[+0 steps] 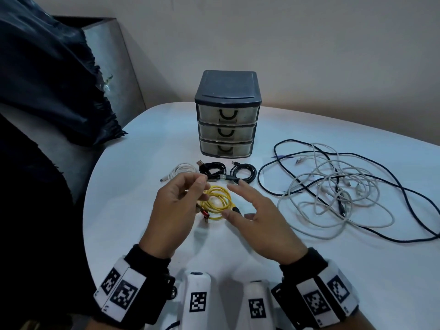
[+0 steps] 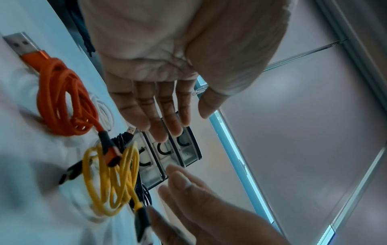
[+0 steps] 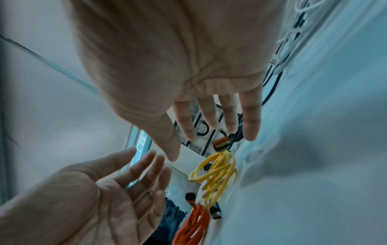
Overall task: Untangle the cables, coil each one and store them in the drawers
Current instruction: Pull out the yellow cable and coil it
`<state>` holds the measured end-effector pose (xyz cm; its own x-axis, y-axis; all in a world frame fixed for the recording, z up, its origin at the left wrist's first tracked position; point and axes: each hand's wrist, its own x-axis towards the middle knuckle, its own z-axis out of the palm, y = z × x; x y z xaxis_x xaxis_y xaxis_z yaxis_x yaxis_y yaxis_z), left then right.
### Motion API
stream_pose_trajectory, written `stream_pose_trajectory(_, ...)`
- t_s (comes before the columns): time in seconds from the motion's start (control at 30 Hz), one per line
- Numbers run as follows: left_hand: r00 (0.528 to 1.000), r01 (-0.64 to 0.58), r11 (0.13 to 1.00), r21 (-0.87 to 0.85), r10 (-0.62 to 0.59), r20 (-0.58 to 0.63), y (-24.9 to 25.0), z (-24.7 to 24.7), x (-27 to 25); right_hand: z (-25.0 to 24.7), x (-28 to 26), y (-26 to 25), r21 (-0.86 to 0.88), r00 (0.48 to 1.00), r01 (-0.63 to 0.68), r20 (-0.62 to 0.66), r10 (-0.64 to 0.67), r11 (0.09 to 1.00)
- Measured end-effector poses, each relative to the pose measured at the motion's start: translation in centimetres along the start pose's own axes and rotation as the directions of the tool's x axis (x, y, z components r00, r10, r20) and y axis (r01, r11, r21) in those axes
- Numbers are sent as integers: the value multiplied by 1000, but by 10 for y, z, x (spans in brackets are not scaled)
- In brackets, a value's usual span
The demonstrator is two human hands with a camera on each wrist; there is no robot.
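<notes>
Five cables lie coiled near both empty, open-fingered hands; a tangle [image 1: 333, 186] remains right, drawers [image 1: 227, 133] closed

The tabletop [image 1: 152, 234] is plain white. On it lie a bright yellow coiled cable [image 1: 217, 202] with a black plug, an orange coil [image 2: 62, 97] with a silver plug, a white coil [image 1: 182, 169] and two black coils [image 1: 212, 169]. The drawer unit [image 1: 227, 89] is dark grey-blue with clear, cloudy drawers and black curved handles. The loose tangle [image 1: 333, 186] mixes white and dark navy cords. The wristbands [image 1: 319, 298] carry black-and-white square markers.
</notes>
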<state>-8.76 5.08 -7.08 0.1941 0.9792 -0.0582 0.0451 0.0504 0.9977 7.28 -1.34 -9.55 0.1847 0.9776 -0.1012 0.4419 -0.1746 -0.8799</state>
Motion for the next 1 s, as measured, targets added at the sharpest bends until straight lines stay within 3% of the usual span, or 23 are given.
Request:
stream_pose_trajectory(0.37, 999, -23, 1000, 9, 24, -34, 1, -5, 1, 1, 2, 1, -14, 995, -70, -68, 69, 997)
stream_pose_trajectory(0.47, 995, -49, 983, 180, 63, -73, 3, 0, 13, 3, 4, 4, -11, 993, -80, -91, 79, 997)
stream_pose_trajectory(0.5, 998, -32, 943, 332, 47, -36, 4, 3, 22, 3, 5, 4, -6, 993, -75, -94, 75, 997)
stream_pose_trajectory(0.53, 999, -14, 849, 528, -5, 34, 6, 7, 30, 2, 5, 5, -3, 993, -76, -93, 75, 997)
stream_pose_trajectory(0.6, 979, -46, 559, 828, -141, 150, 8, 16, 44, 1, 4, 5, -30, 995, -72, -75, 70, 997)
stream_pose_trajectory(0.67, 962, -84, 387, 918, -208, 176, 8, 23, 55, -1, 4, 4, -58, 997, -60, -59, 56, 997)
stream_pose_trajectory(0.73, 955, -74, 350, 934, -245, 167, 7, 25, 59, -1, 4, 6, -43, 996, -64, -69, 61, 997)
stream_pose_trajectory(0.83, 949, -9, 447, 894, -278, 148, 6, 28, 61, 1, 3, 7, 46, 989, -115, -85, 119, 992)
stream_pose_trajectory(1.0, 939, 8, 812, 584, -207, 275, 19, 32, 50, 0, -1, 2, 257, 970, -124, -172, 171, 959)
